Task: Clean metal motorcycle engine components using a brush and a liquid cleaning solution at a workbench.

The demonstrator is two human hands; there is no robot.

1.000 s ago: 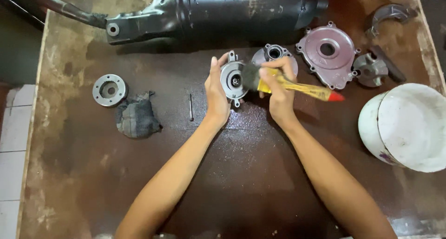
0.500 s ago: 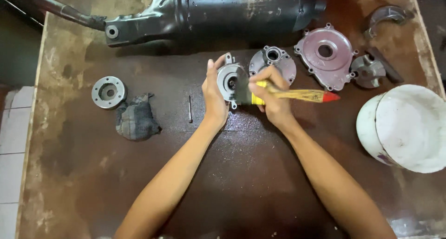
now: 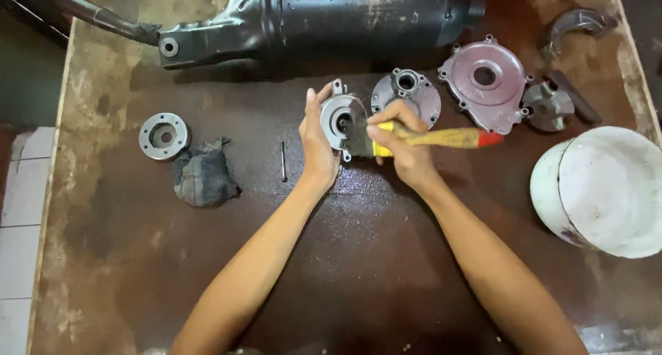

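Fingers of right hand [image 3: 403,151] grip paintbrush [image 3: 441,138], bristles hiding housing [image 3: 339,118] clasped by left hand [image 3: 316,143].

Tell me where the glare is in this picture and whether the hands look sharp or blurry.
In the head view, glare sits on the wet dark table just below the wrists and on the black engine casing; the left hand, right hand and paintbrush look fairly sharp, the bristles slightly soft; the white bucket is bright but not blown out.
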